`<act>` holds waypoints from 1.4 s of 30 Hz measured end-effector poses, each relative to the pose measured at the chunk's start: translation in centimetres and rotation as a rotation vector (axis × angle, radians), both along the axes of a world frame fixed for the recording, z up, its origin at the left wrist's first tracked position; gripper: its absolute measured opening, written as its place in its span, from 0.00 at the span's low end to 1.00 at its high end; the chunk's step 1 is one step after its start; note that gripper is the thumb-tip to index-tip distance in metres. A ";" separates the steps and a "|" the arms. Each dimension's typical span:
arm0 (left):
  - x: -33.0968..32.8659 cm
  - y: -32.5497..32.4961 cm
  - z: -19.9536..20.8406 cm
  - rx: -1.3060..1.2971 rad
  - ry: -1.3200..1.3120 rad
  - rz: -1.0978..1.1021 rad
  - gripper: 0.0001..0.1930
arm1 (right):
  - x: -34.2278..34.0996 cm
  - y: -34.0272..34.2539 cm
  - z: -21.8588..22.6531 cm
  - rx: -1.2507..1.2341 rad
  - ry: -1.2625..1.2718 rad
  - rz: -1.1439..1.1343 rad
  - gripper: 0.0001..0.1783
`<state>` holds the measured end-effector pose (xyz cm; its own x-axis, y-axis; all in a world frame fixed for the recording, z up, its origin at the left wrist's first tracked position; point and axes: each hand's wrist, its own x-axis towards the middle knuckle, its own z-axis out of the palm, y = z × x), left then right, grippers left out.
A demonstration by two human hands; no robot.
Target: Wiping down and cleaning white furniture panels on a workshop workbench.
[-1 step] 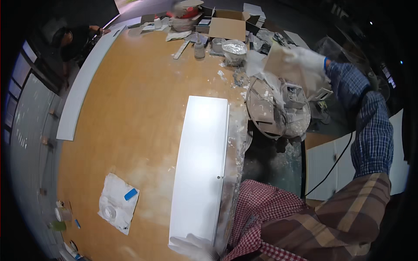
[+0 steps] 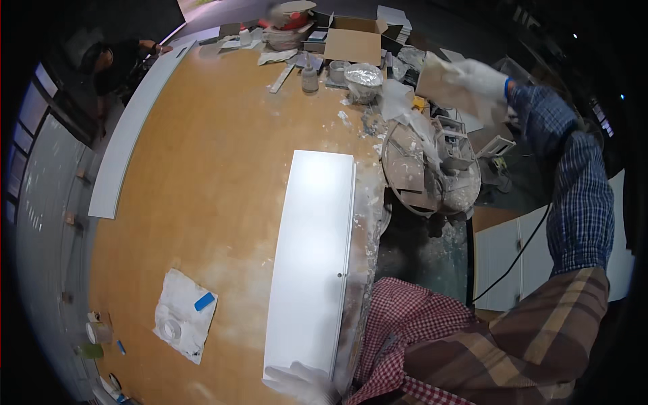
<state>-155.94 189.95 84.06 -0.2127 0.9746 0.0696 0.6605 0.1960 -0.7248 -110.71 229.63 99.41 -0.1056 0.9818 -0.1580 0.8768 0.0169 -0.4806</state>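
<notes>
A long white panel (image 2: 310, 250) with a small dark hole near its right edge lies lengthwise on the wooden table. My left hand (image 2: 300, 383), in a white glove, rests on its near end with the fingers stretched out. At the upper right my right hand (image 2: 482, 79), gloved in white with a blue cuff, grips a thin beige sheet (image 2: 439, 77) by its right side. The sheet is above a round dusty stand (image 2: 405, 172) bearing scraps and a grey box-shaped holder (image 2: 454, 143). Whether the sheet is sandpaper I cannot tell.
A stained white cloth (image 2: 175, 337) with a blue block (image 2: 204, 301) lies left of the panel. A squeeze bottle (image 2: 309, 77), a foil-covered bowl (image 2: 364, 79) and an open cardboard box (image 2: 353, 44) stand at the far end. Another person (image 2: 111, 67) leans by a long white board (image 2: 138, 135).
My right hand has lifted slightly up and away from the stand with the beige sheet, uncovering a small yellow thing below. My left hand stays on the panel.
</notes>
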 end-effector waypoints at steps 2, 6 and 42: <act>-0.3 0.5 -1.9 0.105 -0.324 0.156 0.24 | -1.8 2.3 4.8 0.149 -0.583 0.131 0.17; -0.8 -2.3 -5.5 0.406 -0.922 0.537 0.31 | -12.9 5.3 5.9 0.450 -0.593 0.416 0.13; -1.2 -5.1 -11.2 0.785 -1.067 0.482 0.38 | -26.0 -3.3 -25.8 0.677 -0.075 0.749 0.34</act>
<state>-157.14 184.80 72.91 -0.8044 0.5752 0.1488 0.5680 0.6710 0.4766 -136.74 226.37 73.65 -0.7437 0.5529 0.3759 0.5566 0.8235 -0.1101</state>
